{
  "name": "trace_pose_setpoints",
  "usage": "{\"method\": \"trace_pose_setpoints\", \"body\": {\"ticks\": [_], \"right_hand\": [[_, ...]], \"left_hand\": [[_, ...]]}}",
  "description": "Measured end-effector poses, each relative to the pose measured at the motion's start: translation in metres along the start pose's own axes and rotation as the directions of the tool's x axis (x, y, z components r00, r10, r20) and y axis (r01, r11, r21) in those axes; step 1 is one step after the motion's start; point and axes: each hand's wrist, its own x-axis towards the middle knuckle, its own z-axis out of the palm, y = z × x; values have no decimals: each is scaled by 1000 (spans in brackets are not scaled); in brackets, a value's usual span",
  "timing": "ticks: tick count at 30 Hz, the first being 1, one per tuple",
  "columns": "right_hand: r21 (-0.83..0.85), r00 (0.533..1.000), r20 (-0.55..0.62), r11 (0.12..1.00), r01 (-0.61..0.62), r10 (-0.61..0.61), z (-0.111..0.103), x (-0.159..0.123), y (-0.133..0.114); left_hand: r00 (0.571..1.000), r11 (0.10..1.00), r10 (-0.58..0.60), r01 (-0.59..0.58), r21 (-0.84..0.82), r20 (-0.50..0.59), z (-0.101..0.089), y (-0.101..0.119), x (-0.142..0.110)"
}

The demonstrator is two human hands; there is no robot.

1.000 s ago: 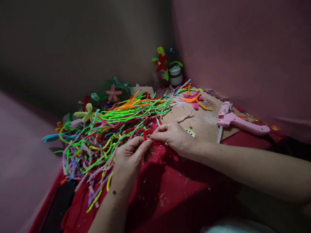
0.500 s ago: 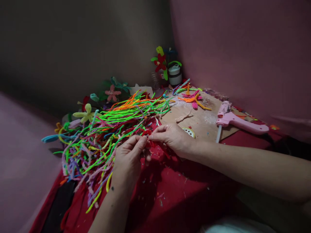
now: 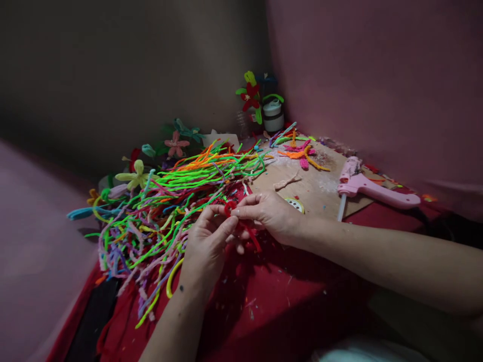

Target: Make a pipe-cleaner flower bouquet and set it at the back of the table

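Between my two hands is a red pipe cleaner (image 3: 253,237), bent into a small loop at its top, with an end trailing down to the right. My left hand (image 3: 210,240) pinches it with thumb and forefinger from the left. From the right, my right hand (image 3: 274,215) grips it in its fingertips, almost touching the left thumb. Part of the red piece is hidden by the fingers. Just beyond and to the left of the hands spreads a heap of coloured pipe cleaners (image 3: 181,181).
A pink glue gun (image 3: 381,191) rests at the right on a brown board (image 3: 315,188), near pink and orange petal pieces (image 3: 302,153). Pipe-cleaner flowers (image 3: 138,176) stand at the left, more by a white jar (image 3: 273,116) at the back. A red cloth (image 3: 271,296) covers the table.
My left hand has shifted slightly right and its fingers have lifted around the red pipe cleaner. More of the red loop and its trailing end now shows. My right hand stays nearly in place.
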Motion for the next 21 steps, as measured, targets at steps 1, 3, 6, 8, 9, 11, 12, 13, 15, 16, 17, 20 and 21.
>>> {"method": "trace_pose_setpoints", "body": {"ticks": [1, 3, 6, 8, 9, 11, 12, 13, 15, 16, 17, 20, 21], "right_hand": [[-7, 1000, -9, 1000, 10, -10, -1, 1, 1], [-31, 998, -45, 999, 36, -38, -3, 3, 3], [-24, 996, -64, 998, 57, -59, -4, 4, 4], [18, 997, -77, 999, 32, -30, -2, 4, 2], [36, 996, -89, 999, 15, -11, -1, 4, 1], [55, 993, -116, 998, -10, 17, 0, 3, -1], [58, 992, -128, 998, -15, 22, 1, 3, -1], [57, 990, -137, 998, -14, 22, 1, 3, -2], [60, 990, -142, 998, -8, 17, 0, 4, -1], [68, 990, -137, 998, -6, 16, 0, 4, -1], [79, 992, -126, 997, -4, 14, -1, 4, 0], [97, 996, -91, 995, 9, 0, -1, 5, 2], [94, 996, -86, 995, 13, -5, -1, 5, 3]], "left_hand": [[1000, 1000, 0, 0, -8, 5, 1, -1, 0], [1000, 1000, 13, -13, -3, -9, 2, -3, 1], [999, 999, 39, -39, 26, -15, 2, -7, 2], [998, 997, 60, -60, 52, 0, 2, -9, 3], [997, 995, 74, -74, 73, 7, 2, -10, 3], [993, 985, 115, -114, 127, -2, 2, -11, 3], [991, 979, 136, -132, 153, -12, 2, -12, 2], [988, 973, 154, -148, 175, -24, 2, -13, 2], [983, 965, 180, -169, 199, -42, 3, -14, 1], [981, 964, 189, -176, 199, -50, 3, -15, 1], [979, 964, 197, -182, 196, -60, 4, -16, 2], [969, 960, 228, -209, 185, -91, 4, -17, 2], [967, 959, 236, -216, 184, -93, 5, -16, 3]]}}
